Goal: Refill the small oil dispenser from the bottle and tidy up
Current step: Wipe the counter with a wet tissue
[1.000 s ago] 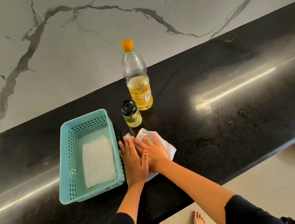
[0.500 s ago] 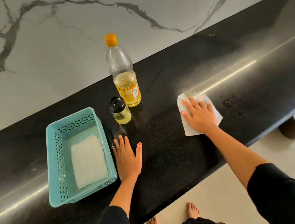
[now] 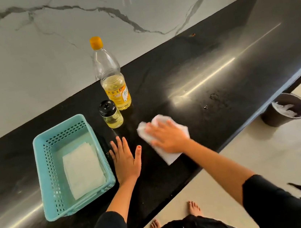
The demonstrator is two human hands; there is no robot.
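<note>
A: What's laid out, biggest first?

B: A long black surface (image 3: 226, 70) carries it all. The teal basket (image 3: 43, 176) stands at its near left, with a folded white sheet (image 3: 82, 169) lying inside. Far to the right of the basket, down on the floor, is a dark bin (image 3: 271, 118). The oil bottle (image 3: 112, 77) stands upright beyond the basket's far right corner, orange cap on, oil low in it.

A: And the hands?

B: The right hand (image 3: 167, 138) lies flat with its fingers spread, pressing a white wipe (image 3: 168, 158) onto the surface to the right of the basket. The left hand (image 3: 125, 158) rests palm down just beside the basket's right wall, fingers straight, thumb out, holding nothing.

A: Where's the small oil dispenser (image 3: 111, 115)?

B: Just past the basket's far right corner, in front of the bottle, black lid on, oil inside.

A: So which step?

B: Both containers are closed, so I judge the refill done and the tidying under way: wiping. A few pale marks (image 3: 214, 97) show farther right of the basket. The next move likely calls for sliding the wipe there with firm, even pressure, then binning it.
</note>
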